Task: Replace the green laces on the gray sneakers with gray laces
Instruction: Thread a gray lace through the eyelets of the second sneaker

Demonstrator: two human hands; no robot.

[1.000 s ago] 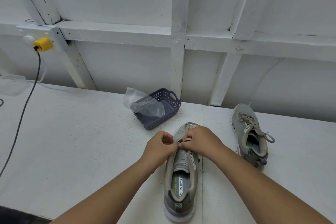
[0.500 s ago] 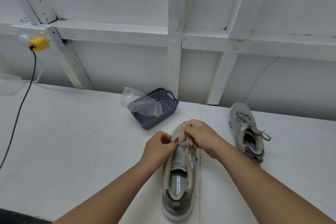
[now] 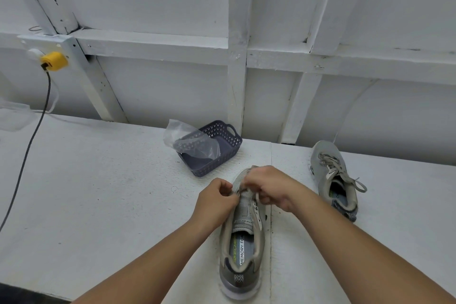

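Head view, near shoe: a gray sneaker (image 3: 243, 242) is lying on the white table (image 3: 98, 192), near the middle, heel toward the viewer and toe pointing far; printed lettering is showing on its insole
Head view, left hand: the left hand (image 3: 216, 198) is sitting at the left edge of the sneaker's lacing area, fingers curled in and pinching something small there; it is too blurred to tell whether that is lace or shoe fabric
Head view, right hand: the right hand (image 3: 267, 186) is hovering over the toe end of the lacing area, fingers curled and gripping a gray lace (image 3: 256, 198) that is hanging down just below the knuckles
Head view, far shoe: a second gray sneaker (image 3: 333, 177) is lying to the right and farther away, well apart from the hands, already carrying a pale gray lace with loose ends trailing off its right side
Head view, basket: a dark purple basket (image 3: 217, 153) is sitting beyond the near sneaker, slightly left, with a clear plastic bag (image 3: 190, 140) spilling over its left rim
Head view, wall: a yellow plug (image 3: 53, 61) is sitting on the white wall frame at far left, and a dark cable (image 3: 32, 140) is running down from it across the table's left side
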